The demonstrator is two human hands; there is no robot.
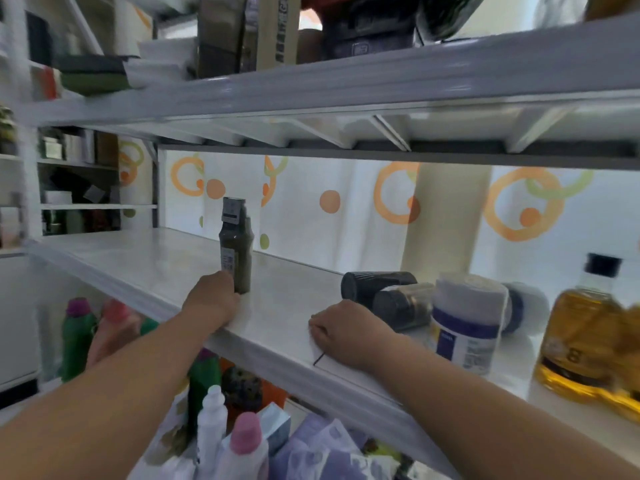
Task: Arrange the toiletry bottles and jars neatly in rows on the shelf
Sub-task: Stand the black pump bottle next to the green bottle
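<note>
Lower tier, nearest the camera: an assortment of pink-capped and green bottles [246, 441], not part of the row being formed.

Shelf [138, 265], front edge: both hands are on it. The left hand [211, 303] grips the dark olive bottle [235, 252] at its base, fingers curled round the lower part. The bottle stands upright, left of centre and a little back from the edge, with no other container beside it. The right hand [346, 336] rests knuckles-down on the shelf surface. Its fingers are curled under, with nothing visible inside them.

Just beyond the right hand, apart from it, two dark jars [377, 284] lie on their sides, touching each other. To their right a white jar [467, 323] with a purple label leans against a further pale container (blurred, type unclear). At the far right stands an amber bottle [581, 330]. A cream roll [446, 216] stands at the back.

Assessment: the task is at an early stage. One bottle has been placed upright, and no row exists yet. The right-hand cluster remains toppled and bunched. Each piece needs righting and spacing in line with the olive bottle.
</note>
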